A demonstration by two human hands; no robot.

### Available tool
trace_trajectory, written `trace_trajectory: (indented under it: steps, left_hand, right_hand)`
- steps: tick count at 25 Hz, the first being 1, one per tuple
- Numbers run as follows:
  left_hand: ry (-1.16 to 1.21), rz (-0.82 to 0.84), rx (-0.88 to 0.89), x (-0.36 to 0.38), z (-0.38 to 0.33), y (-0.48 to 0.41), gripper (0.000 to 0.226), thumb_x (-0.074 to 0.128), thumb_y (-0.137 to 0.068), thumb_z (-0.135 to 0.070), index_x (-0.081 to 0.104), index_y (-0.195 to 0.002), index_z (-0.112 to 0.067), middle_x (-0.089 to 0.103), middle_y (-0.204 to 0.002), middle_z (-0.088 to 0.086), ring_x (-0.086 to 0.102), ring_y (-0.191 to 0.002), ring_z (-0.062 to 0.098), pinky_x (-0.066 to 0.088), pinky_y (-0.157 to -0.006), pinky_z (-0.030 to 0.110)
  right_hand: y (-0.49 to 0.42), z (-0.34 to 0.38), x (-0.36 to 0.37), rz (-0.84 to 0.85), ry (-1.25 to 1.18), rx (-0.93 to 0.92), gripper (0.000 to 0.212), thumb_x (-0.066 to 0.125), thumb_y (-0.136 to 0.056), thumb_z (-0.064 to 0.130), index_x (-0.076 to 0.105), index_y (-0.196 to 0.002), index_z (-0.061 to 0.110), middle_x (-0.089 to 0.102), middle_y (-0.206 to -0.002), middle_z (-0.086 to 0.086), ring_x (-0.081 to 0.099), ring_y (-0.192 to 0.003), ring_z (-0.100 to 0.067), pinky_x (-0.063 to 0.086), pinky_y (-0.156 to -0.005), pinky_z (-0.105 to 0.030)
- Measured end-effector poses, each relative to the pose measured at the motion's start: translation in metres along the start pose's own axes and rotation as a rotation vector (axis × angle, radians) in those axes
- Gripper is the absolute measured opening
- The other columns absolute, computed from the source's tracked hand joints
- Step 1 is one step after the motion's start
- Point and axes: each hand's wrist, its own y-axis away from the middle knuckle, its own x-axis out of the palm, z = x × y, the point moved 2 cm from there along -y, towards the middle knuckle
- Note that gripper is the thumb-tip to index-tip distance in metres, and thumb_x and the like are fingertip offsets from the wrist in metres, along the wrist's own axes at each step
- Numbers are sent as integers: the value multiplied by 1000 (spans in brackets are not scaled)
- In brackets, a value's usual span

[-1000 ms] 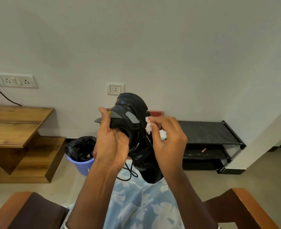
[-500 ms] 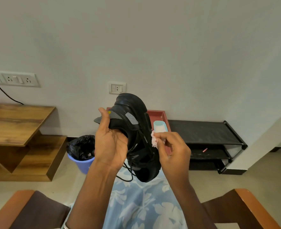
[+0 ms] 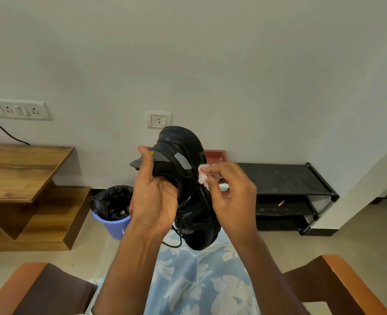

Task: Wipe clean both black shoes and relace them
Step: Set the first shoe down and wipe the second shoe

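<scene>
A black shoe is held up in front of me, heel up and toe down over my lap. My left hand grips it from the left, fingers inside the opening and thumb on the grey tongue. My right hand pinches a small pink-white wipe against the shoe's right side, near the heel. A loose black lace dangles below the shoe. The second shoe is not in view.
A purple bin with a black liner stands on the floor at left, beside a wooden stepped table. A black shoe rack lines the wall at right. A red tray shows behind the shoe. Chair armrests flank my lap.
My right hand has slid the wipe back up the shoe's right side, from the mid part toward the heel. My left hand still holds the shoe the same way.
</scene>
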Motion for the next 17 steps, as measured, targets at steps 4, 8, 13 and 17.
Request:
trace_trajectory:
  steps: [4, 8, 13, 17]
  left_hand:
    - [12, -29, 36, -3, -5, -2, 57, 36, -99, -57, 61, -124, -12, 67, -126, 12, 62, -121, 27, 44, -106, 42]
    - [-11, 0, 5, 3, -1, 0, 60, 32, -99, -59, 61, -122, -12, 70, -122, 12, 64, -118, 24, 48, -98, 37]
    - [-43, 72, -31, 11, 8, 6, 66, 28, -100, -58, 58, -127, -6, 67, -124, 16, 63, -119, 25, 53, -97, 32]
    - [-46, 48, -7, 8, 4, 4, 64, 28, -99, -59, 59, -123, -10, 70, -120, 14, 66, -115, 24, 51, -98, 36]
  right_hand:
    - [24, -23, -9, 133, 30, 252, 11, 74, -89, 11, 72, -97, 19, 70, -99, 9, 67, -96, -10, 61, -84, -42]
    - [-2, 7, -8, 89, 7, 120, 9, 74, -90, 13, 75, -97, 18, 69, -95, 13, 67, -92, -6, 59, -78, -31]
    - [-35, 35, 0, 5, -51, -48, 14, 71, -92, 8, 75, -105, 12, 71, -99, 6, 67, -94, -7, 57, -80, -25]
    - [-15, 20, -5, 105, -11, -71, 14, 69, -92, 5, 74, -103, 13, 71, -101, 7, 67, -96, -7, 57, -81, -27]
